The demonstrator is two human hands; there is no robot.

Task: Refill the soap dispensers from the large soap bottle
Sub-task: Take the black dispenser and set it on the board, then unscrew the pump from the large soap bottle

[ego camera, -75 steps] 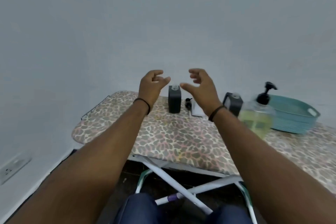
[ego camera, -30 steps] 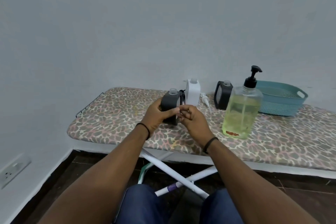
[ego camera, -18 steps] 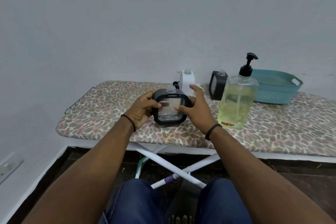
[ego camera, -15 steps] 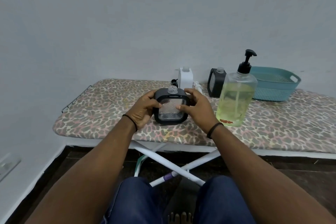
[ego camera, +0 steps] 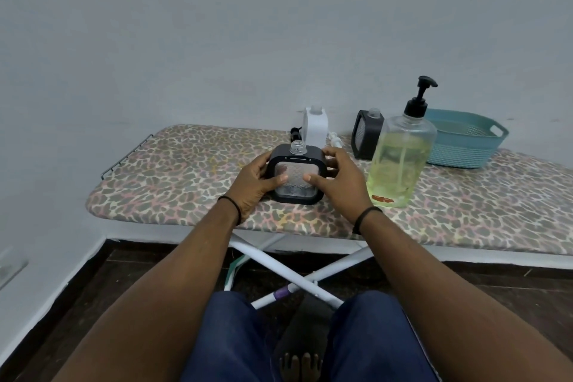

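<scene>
A square black soap dispenser (ego camera: 296, 177) with a clear textured face and an uncapped neck stands on the leopard-print ironing board (ego camera: 173, 177). My left hand (ego camera: 254, 183) grips its left side and my right hand (ego camera: 336, 180) grips its right side, thumbs on the front. The large clear soap bottle (ego camera: 400, 161) with yellow-green liquid and a black pump stands just right of my right hand. Behind are a white dispenser (ego camera: 316, 127) and a second black dispenser (ego camera: 367, 138), both without pumps.
A teal plastic basket (ego camera: 462, 141) sits at the back right of the board. Loose pump heads, one black (ego camera: 295, 133) and one white (ego camera: 335, 139), lie beside the white dispenser. The board's white crossed legs (ego camera: 288, 273) stand over a dark floor near my knees.
Both hands brought the black dispenser from the back row to the board's front, turned its clear face toward me and set it down. My view has tilted lower.
</scene>
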